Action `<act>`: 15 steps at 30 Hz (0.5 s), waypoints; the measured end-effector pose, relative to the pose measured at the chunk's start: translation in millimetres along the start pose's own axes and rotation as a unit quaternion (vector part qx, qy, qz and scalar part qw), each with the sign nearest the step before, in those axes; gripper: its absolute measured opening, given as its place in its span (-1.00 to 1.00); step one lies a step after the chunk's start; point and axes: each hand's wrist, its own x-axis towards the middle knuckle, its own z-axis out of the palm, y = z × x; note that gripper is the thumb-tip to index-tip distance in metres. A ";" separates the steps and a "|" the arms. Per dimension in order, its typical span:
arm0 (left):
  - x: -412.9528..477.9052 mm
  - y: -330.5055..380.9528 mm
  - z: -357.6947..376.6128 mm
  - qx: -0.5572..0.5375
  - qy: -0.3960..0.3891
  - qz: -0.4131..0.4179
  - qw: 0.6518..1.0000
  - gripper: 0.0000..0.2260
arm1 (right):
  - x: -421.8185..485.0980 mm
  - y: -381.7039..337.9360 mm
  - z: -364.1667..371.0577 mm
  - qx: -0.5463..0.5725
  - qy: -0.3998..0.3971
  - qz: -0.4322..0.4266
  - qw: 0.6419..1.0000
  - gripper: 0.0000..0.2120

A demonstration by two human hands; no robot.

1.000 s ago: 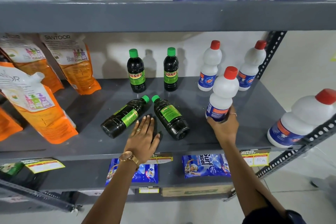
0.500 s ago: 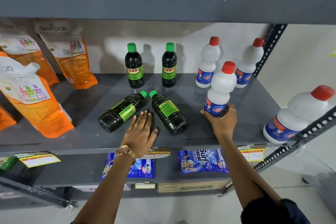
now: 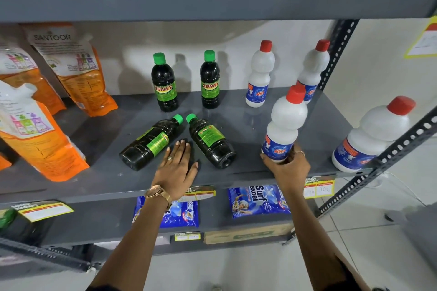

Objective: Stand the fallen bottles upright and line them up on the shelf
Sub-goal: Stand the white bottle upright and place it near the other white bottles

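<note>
**Two dark bottles left lying**

On the shelf point(image 3: 236, 111), the right hand point(image 3: 287, 168) grips the base of a white bottle point(image 3: 282, 125), upright at the front edge. The left hand point(image 3: 176, 168) lies flat and empty between two fallen dark bottles point(image 3: 151, 142) point(image 3: 211, 143). Behind them, four bottles already stand. Standing these two and lining everything up looks left to do.

1. Shelf point(image 3: 260, 120): grey painted metal, smooth, faintly reflective.
2. Dark bottles point(image 3: 151, 143): glossy plastic, paper-like green labels.
3. White bottles point(image 3: 286, 120): matt plastic, red caps.
4. Orange pouches point(image 3: 80, 82), nine o'clock: shiny, creased film.
</note>
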 end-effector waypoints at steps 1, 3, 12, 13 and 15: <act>-0.2 -0.2 0.0 -0.003 0.000 0.000 1.000 -0.28 | -8.6 3.1 -4.7 0.002 0.005 -0.003 1.000 -0.34; -1.0 0.0 0.3 -0.008 -0.006 0.000 1.000 -0.28 | -22.0 7.9 -12.4 -0.008 0.012 -0.014 1.000 -0.35; -1.6 2.8 -4.1 -0.005 -0.004 0.007 1.000 -0.29 | -28.6 12.2 -18.9 -0.040 -0.002 -0.030 0.999 -0.37; -1.8 3.4 -4.6 -0.006 -0.005 0.007 1.000 -0.29 | -28.2 12.5 -19.5 -0.044 -0.002 -0.031 0.999 -0.36; -1.9 4.9 -6.1 -0.009 -0.010 0.004 1.000 -0.29 | -27.2 12.2 -20.2 -0.043 -0.002 -0.026 0.999 -0.35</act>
